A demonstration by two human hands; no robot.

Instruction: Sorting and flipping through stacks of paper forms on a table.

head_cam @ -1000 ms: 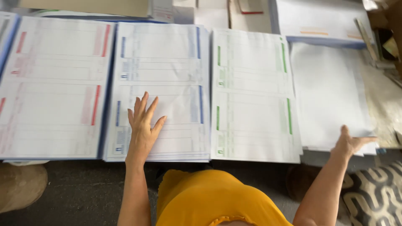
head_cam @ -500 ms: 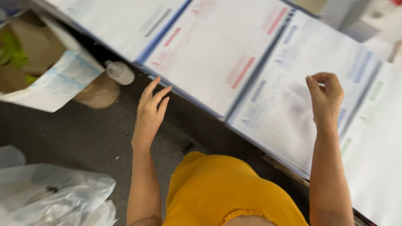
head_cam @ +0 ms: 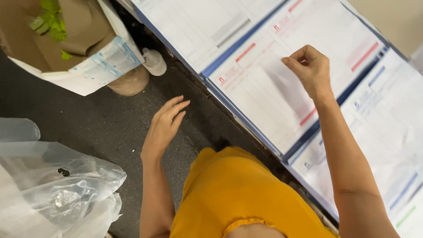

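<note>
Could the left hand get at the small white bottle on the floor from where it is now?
Probably yes. The left hand hangs open over bare dark floor, and nothing lies between it and the white bottle, which sits by the table edge beside a brown tub.

Form print blurred; plastic bag (head_cam: pixel 53 189) cut off.

Stacks of printed forms are laid side by side along a table. The right hand (head_cam: pixel 309 69) is held over the red-marked form stack (head_cam: pixel 282 83), its fingertips pinched together on the top sheet. The left hand (head_cam: pixel 164 127) is held open and empty above the dark floor (head_cam: pixel 110 128), near a clear plastic bag (head_cam: pixel 53 185).
</note>
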